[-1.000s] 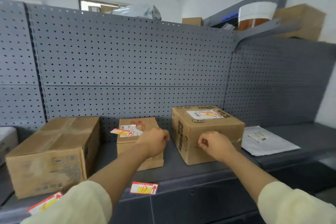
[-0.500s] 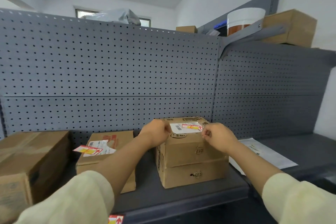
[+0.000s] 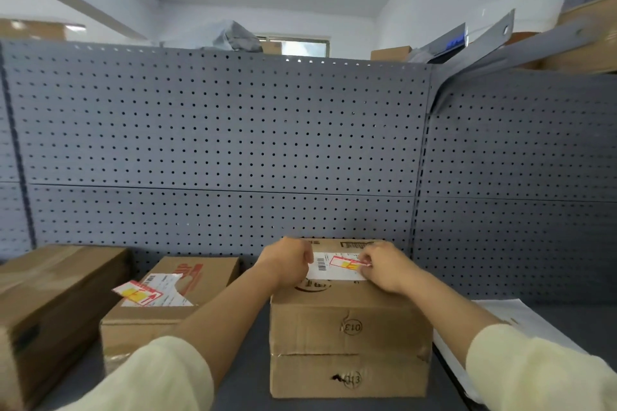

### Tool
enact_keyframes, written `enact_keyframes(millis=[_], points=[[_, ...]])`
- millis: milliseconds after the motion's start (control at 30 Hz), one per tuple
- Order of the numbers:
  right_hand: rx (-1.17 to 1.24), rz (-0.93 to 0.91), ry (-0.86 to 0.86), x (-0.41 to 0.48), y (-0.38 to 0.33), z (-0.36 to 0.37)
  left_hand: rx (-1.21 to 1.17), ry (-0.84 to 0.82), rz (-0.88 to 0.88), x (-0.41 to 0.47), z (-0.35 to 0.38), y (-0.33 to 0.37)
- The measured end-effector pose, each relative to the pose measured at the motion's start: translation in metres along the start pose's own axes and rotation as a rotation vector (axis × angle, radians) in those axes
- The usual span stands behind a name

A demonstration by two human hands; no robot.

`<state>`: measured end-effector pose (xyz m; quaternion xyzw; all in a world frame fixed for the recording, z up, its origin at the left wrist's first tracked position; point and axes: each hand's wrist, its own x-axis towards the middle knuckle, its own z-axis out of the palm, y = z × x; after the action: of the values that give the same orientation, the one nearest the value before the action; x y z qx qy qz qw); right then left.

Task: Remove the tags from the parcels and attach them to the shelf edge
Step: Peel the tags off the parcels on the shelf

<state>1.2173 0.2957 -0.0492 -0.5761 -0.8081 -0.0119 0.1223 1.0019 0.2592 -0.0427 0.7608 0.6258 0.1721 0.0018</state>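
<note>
- Filling most of my feed is a grey pegboard back panel (image 3: 217,130). Above it are white walls, a white ceiling and a small window (image 3: 302,47).
- An upper shelf (image 3: 534,50) juts in at top right, carrying cartons and a white tub.
- Below, the grey shelf (image 3: 253,360) bears three cardboard parcels and a white mailer bag (image 3: 521,320) lying flat at the right.
- The large left parcel (image 3: 50,304) sits at the frame edge. Beside it, the middle parcel (image 3: 173,310) has a second tag (image 3: 138,292), red and yellow, lifting off its label.
- The centre parcel (image 3: 350,337) stands nearest me, with a white shipping label (image 3: 329,272) on its top.
- The red-and-yellow tag (image 3: 345,263) lies on that label. My right hand (image 3: 384,265) is pinching the tag's right end.
- My left hand (image 3: 287,260) rests on the box top at the label's left edge with its fingers curled. I cannot tell whether it grips anything.
- Against half a second ago, both hands have closed in over the label and the parcels fill more of the view. The tag stuck on the shelf edge has dropped out of frame.
</note>
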Motion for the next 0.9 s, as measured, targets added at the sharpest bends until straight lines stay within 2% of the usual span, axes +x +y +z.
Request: enact_keyframes(millis=[133, 333, 433, 900], points=[[0.033, 0.005, -0.032, 0.017, 0.006, 0.002, -0.012, 0.027, -0.007, 0.011, 0.0, -0.003], [0.107, 0.069, -0.19, 0.032, 0.005, -0.006, -0.035, 0.092, 0.006, 0.015, 0.006, -0.007], [0.191, 0.087, -0.191, 0.033, 0.007, -0.007, -0.036, 0.083, 0.016, 0.018, 0.007, -0.007], [0.104, -0.036, 0.281, -0.002, -0.009, -0.003, -0.186, 0.112, 0.019, 0.007, 0.023, -0.003]])
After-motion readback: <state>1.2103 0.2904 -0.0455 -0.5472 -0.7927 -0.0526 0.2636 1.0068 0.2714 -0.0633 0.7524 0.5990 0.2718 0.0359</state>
